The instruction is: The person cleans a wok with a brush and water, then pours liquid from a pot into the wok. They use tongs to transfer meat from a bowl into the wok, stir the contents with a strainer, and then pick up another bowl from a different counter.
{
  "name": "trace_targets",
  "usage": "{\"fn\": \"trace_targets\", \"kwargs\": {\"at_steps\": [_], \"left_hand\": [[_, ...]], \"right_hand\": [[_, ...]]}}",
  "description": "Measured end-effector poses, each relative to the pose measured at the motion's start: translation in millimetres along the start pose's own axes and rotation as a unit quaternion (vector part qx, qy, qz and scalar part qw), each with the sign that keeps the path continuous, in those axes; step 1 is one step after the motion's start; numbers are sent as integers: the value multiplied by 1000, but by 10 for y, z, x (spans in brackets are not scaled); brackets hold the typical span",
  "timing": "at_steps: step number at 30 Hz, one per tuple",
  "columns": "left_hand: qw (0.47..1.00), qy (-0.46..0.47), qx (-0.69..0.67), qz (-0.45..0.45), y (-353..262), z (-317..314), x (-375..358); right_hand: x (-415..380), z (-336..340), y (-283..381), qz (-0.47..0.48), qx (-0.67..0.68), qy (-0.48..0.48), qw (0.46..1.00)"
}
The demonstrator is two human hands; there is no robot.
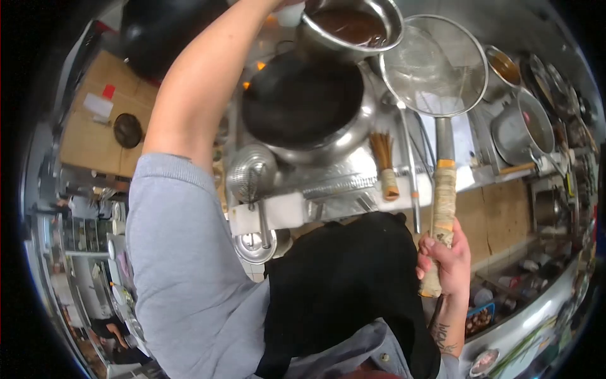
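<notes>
My right hand [447,252] is wrapped round the cloth-bound handle of a large round mesh strainer [435,66], its mesh raised at the upper right. My left arm reaches up to the top edge, where only a bit of my left hand [281,4] shows. It grips a metal pot [391,28] of brown liquid by its side, with a white cloth [290,15] there. The pot is tilted, above the far side of a black wok [297,104] on the stove. Small orange flames show at the wok's left edge.
A bamboo brush [385,167] and a long-handled ladle [409,164] lie right of the wok. A perforated scoop [252,174] is at its left. Metal pots [524,126] stand at the right. Cardboard [95,136] covers the left side. Another person [113,335] is at the lower left.
</notes>
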State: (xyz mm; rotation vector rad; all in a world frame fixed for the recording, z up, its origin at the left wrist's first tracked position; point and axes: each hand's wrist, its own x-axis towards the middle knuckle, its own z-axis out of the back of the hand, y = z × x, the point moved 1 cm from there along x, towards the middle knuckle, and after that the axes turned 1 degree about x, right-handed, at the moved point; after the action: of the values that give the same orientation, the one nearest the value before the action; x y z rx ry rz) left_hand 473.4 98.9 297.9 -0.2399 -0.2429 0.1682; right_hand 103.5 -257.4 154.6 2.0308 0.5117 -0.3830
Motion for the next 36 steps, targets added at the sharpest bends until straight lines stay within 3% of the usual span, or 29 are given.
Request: {"fn": "trace_targets", "kwargs": {"at_steps": [3,4,11,19,36], "left_hand": [[994,-32,101,29,628,402,-250],[997,-15,63,35,1154,342,-14],[966,0,178,186,2017,851,-741],[934,68,226,267,2676,556,-1182],[914,159,259,269,2372,56,-1297]], "right_hand": [[196,-304,-104,-38,-13,69,997],[265,-383,-141,-50,-19,93,994],[816,-802,-339,-139,-73,216,964],[1257,-1060,-519,-208,-128,291,925],[1394,-1028,-572,-227,-163,290,915]]}}
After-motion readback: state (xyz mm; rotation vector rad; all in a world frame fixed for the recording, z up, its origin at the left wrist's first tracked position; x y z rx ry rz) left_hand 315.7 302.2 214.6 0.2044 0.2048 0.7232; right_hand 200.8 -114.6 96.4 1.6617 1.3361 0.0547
